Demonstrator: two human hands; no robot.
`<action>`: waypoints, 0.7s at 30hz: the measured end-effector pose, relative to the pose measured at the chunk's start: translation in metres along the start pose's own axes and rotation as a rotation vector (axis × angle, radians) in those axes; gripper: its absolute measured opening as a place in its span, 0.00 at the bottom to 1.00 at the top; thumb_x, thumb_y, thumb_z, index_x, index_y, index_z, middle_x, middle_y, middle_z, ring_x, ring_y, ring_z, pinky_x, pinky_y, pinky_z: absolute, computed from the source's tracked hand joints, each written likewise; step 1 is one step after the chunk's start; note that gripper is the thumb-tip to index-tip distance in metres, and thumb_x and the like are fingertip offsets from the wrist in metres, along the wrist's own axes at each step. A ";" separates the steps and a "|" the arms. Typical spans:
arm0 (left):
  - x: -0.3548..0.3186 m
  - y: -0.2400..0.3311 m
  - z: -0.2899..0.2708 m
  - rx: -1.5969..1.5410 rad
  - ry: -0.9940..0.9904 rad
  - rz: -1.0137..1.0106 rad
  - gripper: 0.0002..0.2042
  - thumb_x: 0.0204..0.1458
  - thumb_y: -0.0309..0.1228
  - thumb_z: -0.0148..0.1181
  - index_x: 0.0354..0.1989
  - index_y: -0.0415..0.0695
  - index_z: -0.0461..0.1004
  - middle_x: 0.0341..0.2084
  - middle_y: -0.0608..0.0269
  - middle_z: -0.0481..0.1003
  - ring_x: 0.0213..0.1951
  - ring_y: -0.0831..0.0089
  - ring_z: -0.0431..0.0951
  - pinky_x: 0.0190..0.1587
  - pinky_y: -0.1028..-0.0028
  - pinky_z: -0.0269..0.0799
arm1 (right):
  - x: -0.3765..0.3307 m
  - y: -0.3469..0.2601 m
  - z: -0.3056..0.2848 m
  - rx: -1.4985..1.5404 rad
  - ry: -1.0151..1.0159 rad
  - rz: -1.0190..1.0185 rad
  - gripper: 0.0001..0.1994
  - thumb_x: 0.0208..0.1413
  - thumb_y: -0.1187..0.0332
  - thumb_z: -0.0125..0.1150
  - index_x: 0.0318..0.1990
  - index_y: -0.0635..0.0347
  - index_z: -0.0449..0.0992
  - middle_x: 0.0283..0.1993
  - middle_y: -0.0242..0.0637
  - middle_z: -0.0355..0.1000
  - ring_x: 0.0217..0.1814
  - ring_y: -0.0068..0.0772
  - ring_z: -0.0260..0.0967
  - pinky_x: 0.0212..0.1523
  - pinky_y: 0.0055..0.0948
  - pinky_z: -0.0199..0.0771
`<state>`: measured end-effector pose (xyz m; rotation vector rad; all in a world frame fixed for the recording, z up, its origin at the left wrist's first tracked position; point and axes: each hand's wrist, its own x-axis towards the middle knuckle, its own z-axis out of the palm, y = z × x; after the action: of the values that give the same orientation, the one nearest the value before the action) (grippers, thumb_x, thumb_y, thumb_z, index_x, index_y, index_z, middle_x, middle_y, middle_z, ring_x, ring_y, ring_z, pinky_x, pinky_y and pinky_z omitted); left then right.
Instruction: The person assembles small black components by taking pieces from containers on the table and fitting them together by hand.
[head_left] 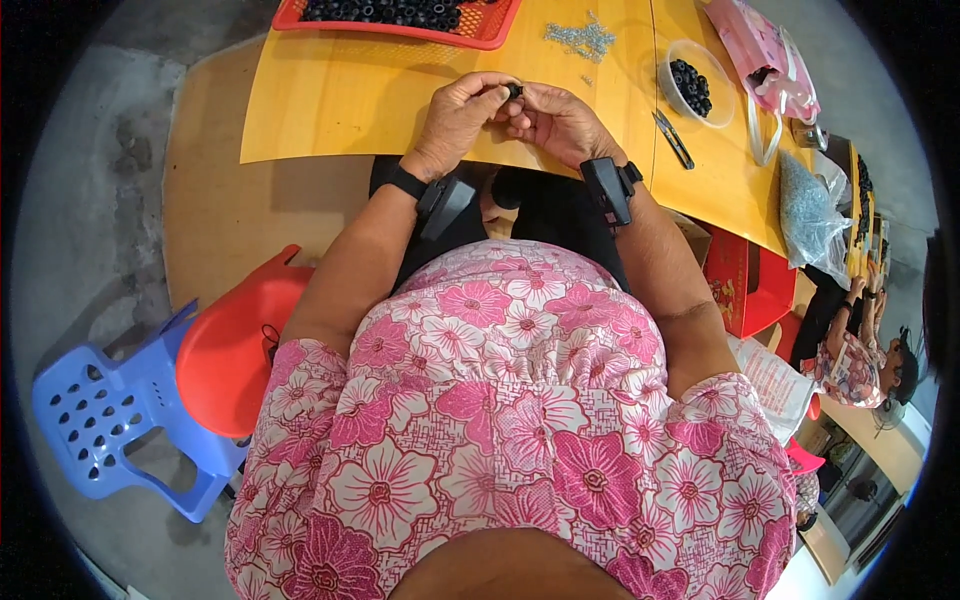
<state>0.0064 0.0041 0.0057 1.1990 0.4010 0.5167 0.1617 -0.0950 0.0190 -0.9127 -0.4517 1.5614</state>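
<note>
Just above the table's near edge, my two hands meet around a small black part (514, 90). My left hand (452, 122) pinches it between thumb and forefinger. My right hand (560, 122) has its thumb and forefinger on the part's other side, with the remaining fingers curled underneath. The fingers hide much of the part. Beyond my hands, a red plastic basket (490, 36) holds many small black ring-like parts (390, 12). A scatter of small clear or silvery pieces (582, 40) lies on the yellow table (330, 95).
At the right, a clear round tub (722, 112) holds more black parts. Near it lie a dark slim tool (674, 140), a pink bag (765, 55) and a plastic bag of small pieces (812, 215). Red (235, 345) and blue (95, 420) plastic seats stand left. Another person (850, 350) sits far right.
</note>
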 end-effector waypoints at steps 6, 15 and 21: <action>-0.001 0.002 0.000 -0.015 -0.024 0.003 0.12 0.58 0.29 0.51 0.48 0.40 0.72 0.33 0.68 0.74 0.34 0.83 0.73 0.39 0.82 0.72 | 0.001 -0.001 -0.003 0.022 -0.026 0.037 0.12 0.57 0.62 0.56 0.38 0.63 0.75 0.31 0.31 0.74 0.32 0.24 0.70 0.45 0.32 0.74; 0.000 0.002 0.002 0.046 0.047 0.014 0.11 0.58 0.29 0.52 0.47 0.41 0.73 0.33 0.68 0.74 0.33 0.83 0.71 0.36 0.83 0.70 | 0.001 0.000 -0.002 -0.011 -0.006 0.021 0.11 0.58 0.64 0.55 0.38 0.64 0.75 0.32 0.32 0.74 0.31 0.24 0.70 0.43 0.31 0.73; 0.001 0.001 0.002 0.045 0.057 -0.003 0.11 0.58 0.29 0.52 0.47 0.41 0.73 0.33 0.69 0.74 0.33 0.83 0.71 0.36 0.82 0.70 | 0.001 0.001 0.001 -0.020 -0.010 -0.005 0.11 0.58 0.64 0.55 0.40 0.64 0.75 0.32 0.32 0.74 0.31 0.23 0.69 0.43 0.29 0.73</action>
<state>0.0082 0.0038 0.0069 1.2284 0.4651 0.5424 0.1605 -0.0942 0.0186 -0.9188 -0.4772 1.5601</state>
